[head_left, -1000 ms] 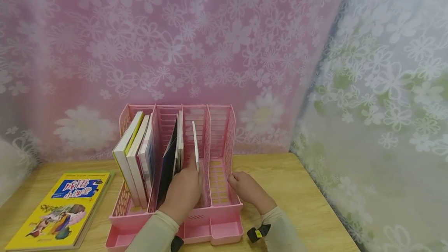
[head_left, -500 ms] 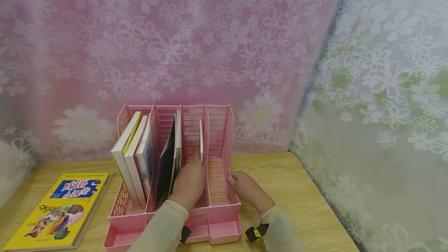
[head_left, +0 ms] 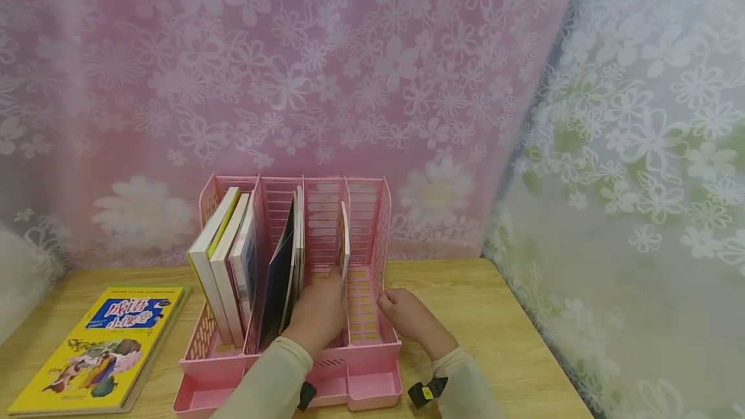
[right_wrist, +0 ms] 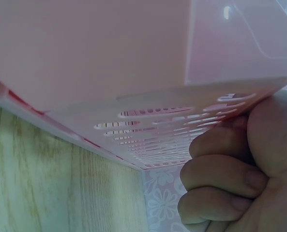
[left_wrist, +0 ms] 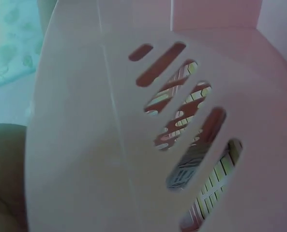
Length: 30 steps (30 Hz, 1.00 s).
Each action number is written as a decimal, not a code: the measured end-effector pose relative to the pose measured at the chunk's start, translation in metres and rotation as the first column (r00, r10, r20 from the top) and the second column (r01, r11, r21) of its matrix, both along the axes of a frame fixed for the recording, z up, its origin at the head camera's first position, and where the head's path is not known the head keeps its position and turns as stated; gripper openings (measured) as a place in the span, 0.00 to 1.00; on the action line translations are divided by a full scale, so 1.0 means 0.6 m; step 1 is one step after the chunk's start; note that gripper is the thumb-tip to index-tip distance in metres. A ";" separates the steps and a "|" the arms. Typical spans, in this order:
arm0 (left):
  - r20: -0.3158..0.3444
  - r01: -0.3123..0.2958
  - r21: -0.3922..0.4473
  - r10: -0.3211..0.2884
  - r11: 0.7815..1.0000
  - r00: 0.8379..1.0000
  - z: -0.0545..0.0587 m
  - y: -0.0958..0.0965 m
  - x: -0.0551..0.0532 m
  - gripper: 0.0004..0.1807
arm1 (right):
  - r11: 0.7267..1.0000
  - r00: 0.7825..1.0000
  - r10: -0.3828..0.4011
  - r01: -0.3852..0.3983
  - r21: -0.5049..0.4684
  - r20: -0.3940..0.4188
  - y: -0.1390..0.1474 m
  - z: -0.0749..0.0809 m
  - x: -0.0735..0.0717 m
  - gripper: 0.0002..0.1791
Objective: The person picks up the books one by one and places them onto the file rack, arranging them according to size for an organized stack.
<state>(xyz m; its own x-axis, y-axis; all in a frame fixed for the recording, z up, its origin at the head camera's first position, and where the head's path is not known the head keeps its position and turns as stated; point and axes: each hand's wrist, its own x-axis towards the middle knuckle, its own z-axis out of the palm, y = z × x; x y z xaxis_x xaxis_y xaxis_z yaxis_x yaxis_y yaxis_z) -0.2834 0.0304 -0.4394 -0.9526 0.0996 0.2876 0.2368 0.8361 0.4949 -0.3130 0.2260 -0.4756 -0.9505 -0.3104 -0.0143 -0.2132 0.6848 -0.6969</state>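
Observation:
A pink desk file organizer [head_left: 279,362] with upright compartments stands on the table. My left hand [head_left: 319,315] is inside its third compartment from the left, gripping a thin book [head_left: 345,238] low at its front edge. That book stands upright close to the compartment's right divider; my hand covers its lower part. In the left wrist view a slotted pink panel [left_wrist: 85,121] of the organizer fills most of the picture. At the organizer's right side wall, my right hand [head_left: 416,319] holds the edge between thumb and curled fingers [right_wrist: 220,176].
Several thick books [head_left: 224,270] lean in the first compartment; a dark folder [head_left: 278,283] and thin books stand in the second. A yellow-covered book [head_left: 99,354] lies flat on the wooden table [head_left: 465,283] at left. A flowered pink curtain [head_left: 349,83] hangs behind.
My left hand has moved right with the thin book, which has gone from the compartment's middle to its right divider. The right hand has stayed at the side wall.

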 end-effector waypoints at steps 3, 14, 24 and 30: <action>-0.006 0.002 0.001 -0.002 1.000 1.000 -0.003 0.001 -0.004 0.11 | 1.000 1.000 0.003 -0.003 -0.005 0.006 0.002 -0.001 0.002 0.23; -0.031 0.087 -0.028 -0.088 0.996 0.996 -0.005 -0.012 0.012 0.20 | 1.000 1.000 0.002 -0.002 -0.019 -0.005 0.001 -0.004 0.000 0.23; 0.009 0.254 -0.173 -0.257 0.951 0.966 0.052 -0.066 0.105 0.14 | 1.000 1.000 -0.007 0.007 -0.002 0.007 -0.001 -0.003 0.001 0.22; 0.341 0.379 -0.087 -0.330 0.921 0.880 0.086 -0.170 0.149 0.10 | 1.000 1.000 0.013 -0.013 -0.011 0.009 -0.002 -0.003 -0.002 0.24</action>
<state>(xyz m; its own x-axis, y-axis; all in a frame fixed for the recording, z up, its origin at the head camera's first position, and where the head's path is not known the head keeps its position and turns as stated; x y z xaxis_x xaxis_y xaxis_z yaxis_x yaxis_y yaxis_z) -0.1939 -0.0713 -0.3881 -0.8828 0.4653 -0.0642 0.3842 0.7939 0.4712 -0.3142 0.2245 -0.4773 -0.9461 -0.3232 -0.0193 -0.2159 0.6741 -0.7064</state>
